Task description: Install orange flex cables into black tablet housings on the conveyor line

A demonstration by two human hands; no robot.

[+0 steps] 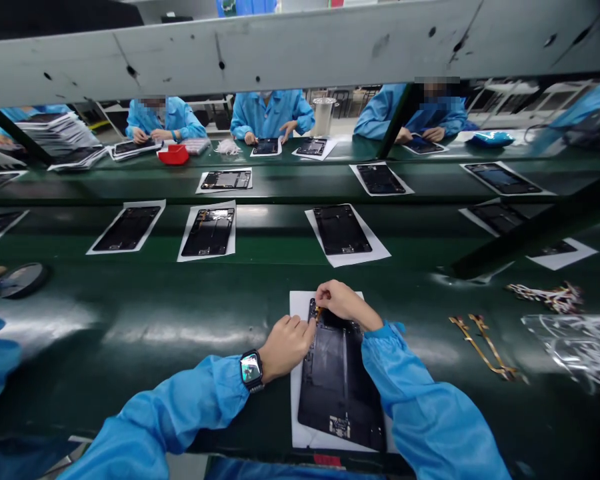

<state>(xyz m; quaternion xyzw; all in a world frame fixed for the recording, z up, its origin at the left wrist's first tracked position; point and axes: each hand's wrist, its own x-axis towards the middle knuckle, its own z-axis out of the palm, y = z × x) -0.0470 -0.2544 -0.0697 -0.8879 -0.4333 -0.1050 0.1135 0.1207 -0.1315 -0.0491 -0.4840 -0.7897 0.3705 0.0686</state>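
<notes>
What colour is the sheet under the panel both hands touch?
White: the rectangular paper sheet shows best in the head view.

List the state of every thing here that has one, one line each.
Left hand, fingers curled, tips on the black panel's left edge.
Right hand, fingers bent at the panel's top left corner; grip hidden.
Black panel, lying flat on a white sheet, inner side up.
Watch, on the left wrist, screen lit.
Orange flex cables, lying loose on the belt, untouched.
</notes>
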